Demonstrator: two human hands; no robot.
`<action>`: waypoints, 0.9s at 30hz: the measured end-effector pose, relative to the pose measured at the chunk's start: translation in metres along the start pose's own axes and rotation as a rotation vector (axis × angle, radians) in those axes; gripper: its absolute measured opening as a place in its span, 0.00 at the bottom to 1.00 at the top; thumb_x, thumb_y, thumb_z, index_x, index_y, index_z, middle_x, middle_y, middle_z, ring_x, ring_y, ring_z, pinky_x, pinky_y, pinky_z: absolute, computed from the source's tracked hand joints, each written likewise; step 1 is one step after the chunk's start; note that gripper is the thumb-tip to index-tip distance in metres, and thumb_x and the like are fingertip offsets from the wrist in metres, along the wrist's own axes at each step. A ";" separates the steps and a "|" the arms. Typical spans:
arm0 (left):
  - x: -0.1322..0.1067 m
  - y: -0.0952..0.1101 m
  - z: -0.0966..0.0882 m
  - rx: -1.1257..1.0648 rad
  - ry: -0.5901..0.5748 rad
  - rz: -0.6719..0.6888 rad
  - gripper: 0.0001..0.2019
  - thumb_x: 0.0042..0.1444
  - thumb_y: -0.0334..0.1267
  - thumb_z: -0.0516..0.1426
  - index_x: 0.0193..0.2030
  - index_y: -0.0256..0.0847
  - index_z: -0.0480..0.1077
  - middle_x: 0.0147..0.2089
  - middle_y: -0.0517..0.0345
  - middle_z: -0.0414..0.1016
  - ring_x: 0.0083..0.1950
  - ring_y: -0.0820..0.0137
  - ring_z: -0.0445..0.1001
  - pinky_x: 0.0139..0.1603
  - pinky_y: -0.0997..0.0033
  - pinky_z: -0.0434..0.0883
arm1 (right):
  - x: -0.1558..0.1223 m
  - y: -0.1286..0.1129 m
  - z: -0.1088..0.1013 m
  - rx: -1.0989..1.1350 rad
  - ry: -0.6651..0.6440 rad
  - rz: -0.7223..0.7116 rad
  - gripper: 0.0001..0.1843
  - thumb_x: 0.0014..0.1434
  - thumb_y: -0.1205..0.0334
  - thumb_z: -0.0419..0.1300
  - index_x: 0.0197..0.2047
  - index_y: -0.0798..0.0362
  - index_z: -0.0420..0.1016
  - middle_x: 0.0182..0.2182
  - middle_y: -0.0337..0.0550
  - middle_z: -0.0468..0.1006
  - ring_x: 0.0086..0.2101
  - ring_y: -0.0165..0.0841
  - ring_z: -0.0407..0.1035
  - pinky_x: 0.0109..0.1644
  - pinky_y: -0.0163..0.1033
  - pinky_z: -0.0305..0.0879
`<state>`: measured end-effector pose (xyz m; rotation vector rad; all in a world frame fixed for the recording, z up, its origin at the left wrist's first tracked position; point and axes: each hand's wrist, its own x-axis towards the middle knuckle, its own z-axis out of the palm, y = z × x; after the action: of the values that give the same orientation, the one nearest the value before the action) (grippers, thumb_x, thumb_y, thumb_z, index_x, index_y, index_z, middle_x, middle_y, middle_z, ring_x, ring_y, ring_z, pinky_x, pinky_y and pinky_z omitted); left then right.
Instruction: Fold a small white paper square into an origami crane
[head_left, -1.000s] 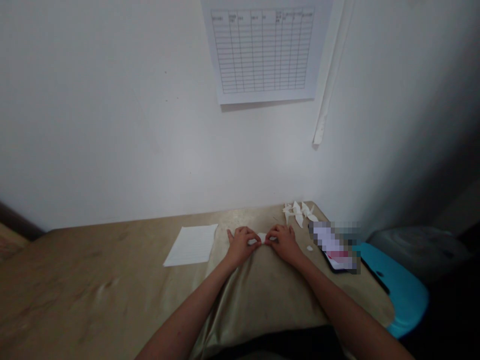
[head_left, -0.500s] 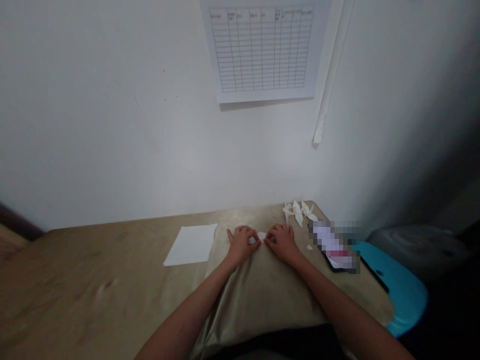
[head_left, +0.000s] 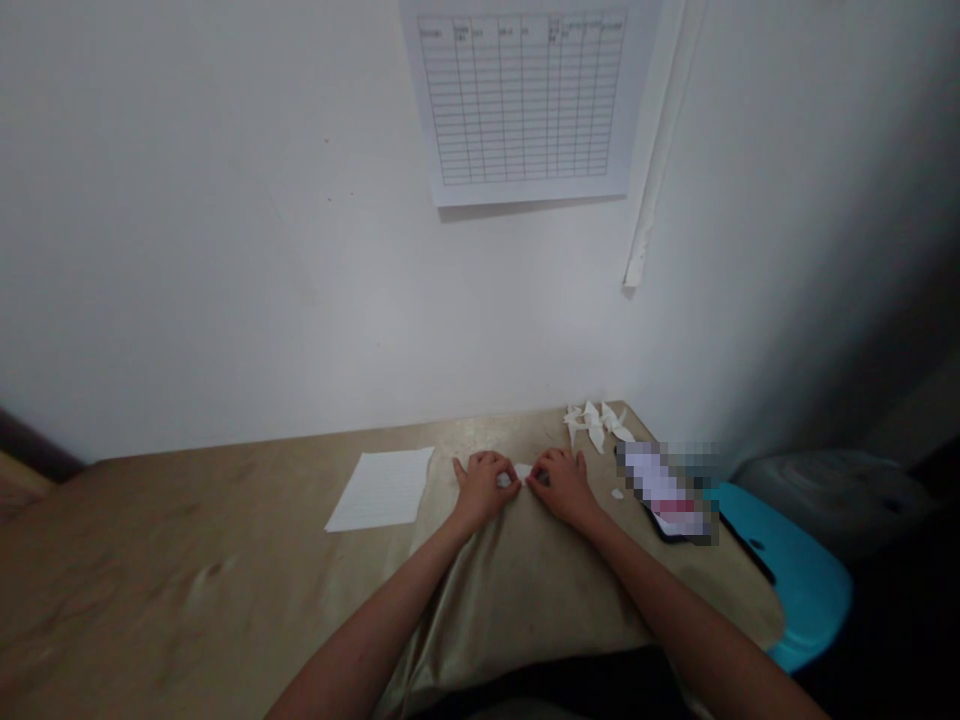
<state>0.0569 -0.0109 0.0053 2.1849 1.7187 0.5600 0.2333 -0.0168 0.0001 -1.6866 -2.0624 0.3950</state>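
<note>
A small white piece of paper (head_left: 523, 471) lies on the table between my two hands, mostly covered by the fingers. My left hand (head_left: 484, 484) pinches its left side, thumb and index finger together. On the opposite side my right hand (head_left: 561, 482) pinches it the same way. The fingertips of both hands nearly meet at the paper's near edge. How the paper is folded cannot be made out. Several folded white paper cranes (head_left: 596, 425) stand beyond my right hand.
A lined paper sheet (head_left: 381, 490) lies left of my hands. Right of them are a paper scrap (head_left: 617, 494) and a phone (head_left: 667, 495) with a blurred screen. A turquoise stool or chair (head_left: 814, 575) adjoins the table's right edge. The wall (head_left: 300, 300) rises behind the table (head_left: 247, 560).
Both hands keep their pinch on the small paper with hardly any movement. The whole view has shifted very slightly.
</note>
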 end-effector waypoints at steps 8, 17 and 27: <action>0.001 0.000 0.002 -0.004 0.013 -0.002 0.04 0.57 0.43 0.62 0.37 0.48 0.75 0.53 0.59 0.75 0.64 0.56 0.62 0.67 0.23 0.32 | 0.002 -0.002 0.001 -0.010 0.008 0.026 0.09 0.62 0.57 0.59 0.36 0.50 0.79 0.47 0.48 0.76 0.57 0.46 0.62 0.67 0.66 0.36; -0.002 0.003 -0.001 -0.030 0.008 -0.014 0.09 0.57 0.43 0.61 0.45 0.53 0.74 0.53 0.61 0.76 0.65 0.58 0.62 0.68 0.25 0.32 | 0.001 0.002 0.006 -0.010 0.030 0.023 0.08 0.62 0.56 0.59 0.39 0.50 0.76 0.47 0.46 0.76 0.56 0.44 0.63 0.68 0.62 0.38; 0.000 -0.002 -0.005 0.007 -0.032 -0.038 0.08 0.56 0.48 0.62 0.43 0.56 0.76 0.63 0.62 0.69 0.70 0.52 0.56 0.65 0.20 0.34 | 0.000 0.006 0.007 0.001 0.050 -0.017 0.12 0.62 0.51 0.61 0.46 0.45 0.76 0.48 0.44 0.75 0.56 0.43 0.62 0.68 0.60 0.37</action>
<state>0.0528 -0.0103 0.0091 2.1487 1.7442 0.5077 0.2350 -0.0153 -0.0083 -1.6607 -2.0381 0.3452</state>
